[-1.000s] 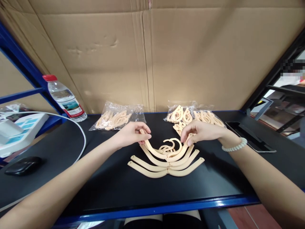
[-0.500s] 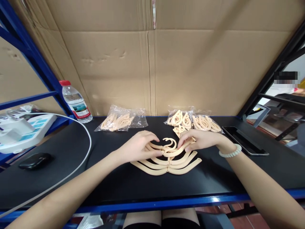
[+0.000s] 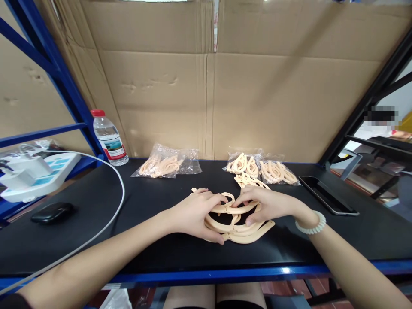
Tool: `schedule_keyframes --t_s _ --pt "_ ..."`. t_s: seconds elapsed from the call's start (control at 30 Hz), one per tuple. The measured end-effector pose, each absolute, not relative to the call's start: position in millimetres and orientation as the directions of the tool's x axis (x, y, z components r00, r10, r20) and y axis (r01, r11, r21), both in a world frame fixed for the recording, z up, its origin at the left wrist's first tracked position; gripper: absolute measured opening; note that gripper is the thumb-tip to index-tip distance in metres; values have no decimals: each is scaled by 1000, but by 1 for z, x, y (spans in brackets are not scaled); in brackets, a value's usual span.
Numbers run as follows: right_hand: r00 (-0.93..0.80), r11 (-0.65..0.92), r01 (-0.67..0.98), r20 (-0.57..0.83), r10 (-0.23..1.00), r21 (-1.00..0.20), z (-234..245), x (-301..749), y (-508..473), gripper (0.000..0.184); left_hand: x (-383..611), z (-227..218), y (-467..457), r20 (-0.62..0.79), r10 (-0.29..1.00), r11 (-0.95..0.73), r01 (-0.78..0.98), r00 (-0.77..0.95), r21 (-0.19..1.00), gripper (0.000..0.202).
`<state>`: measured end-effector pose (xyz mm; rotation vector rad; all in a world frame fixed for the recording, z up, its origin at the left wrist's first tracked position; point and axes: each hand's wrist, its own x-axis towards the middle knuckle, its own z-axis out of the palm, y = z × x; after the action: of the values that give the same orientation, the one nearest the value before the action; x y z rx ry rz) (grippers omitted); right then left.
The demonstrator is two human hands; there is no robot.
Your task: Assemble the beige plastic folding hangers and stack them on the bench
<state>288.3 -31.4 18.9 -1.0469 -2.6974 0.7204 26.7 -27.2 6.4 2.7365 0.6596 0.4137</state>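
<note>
In the middle of the black table lies a nested set of cream, rib-like curved strips [image 3: 249, 238], meeting along a centre line. My left hand [image 3: 198, 213] is curled over their left side, fingers on the upper strip and thumb low near the centre joint. My right hand [image 3: 267, 202] grips the right part of the upper curved strip [image 3: 237, 210], between thumb and fingers. A thin hooked loop [image 3: 229, 198] rises behind that strip. The left ends of the lower strips are mostly hidden under my left hand.
Behind my right hand lie loose flat cream pieces [image 3: 243, 179]. Clear bags of similar parts [image 3: 164, 165] [image 3: 278, 171] rest along the cardboard wall [image 3: 154, 107]. A water bottle [image 3: 111, 143], a black mouse-like object [image 3: 53, 212], a white cable [image 3: 122, 197] and a dark tablet [image 3: 328, 195] flank the work.
My left hand has come forward and lower over the left strips, its thumb now near the lower centre joint. My right hand keeps the upper strip, which has shifted slightly. The view has tilted a little.
</note>
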Motion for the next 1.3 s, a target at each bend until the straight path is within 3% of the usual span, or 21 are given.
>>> schedule_keyframes --t_s 0.13,0.3,0.47,0.63,0.77,0.87,1.07,1.3 --pt "-752 679 574 34 658 -458 13 284 -35 66 26 6 -32 239 455 -865 362 858 347 81" --pt "-763 714 587 33 646 -382 18 276 -45 74 27 7 -35 225 467 -866 391 855 313 72" --pt "-741 703 624 28 671 -340 24 271 -53 67 29 8 -37 210 461 -870 392 862 300 64" --pt "-749 704 614 16 662 -357 23 271 -55 46 28 7 -34 172 464 -870 409 869 277 51" --pt "-747 713 616 40 664 -334 19 270 -56 51 27 1 -30 182 451 -874 392 874 288 45" --pt "-748 722 611 62 661 -325 18 266 -57 52 27 -1 -29 195 451 -867 376 871 326 42" --pt "-764 723 583 52 643 -370 20 259 -64 34 30 -1 -32 172 480 -810 359 860 463 40" --pt "-727 705 634 67 684 -319 10 257 -63 49 32 -6 -32 178 518 -801 401 837 446 38"
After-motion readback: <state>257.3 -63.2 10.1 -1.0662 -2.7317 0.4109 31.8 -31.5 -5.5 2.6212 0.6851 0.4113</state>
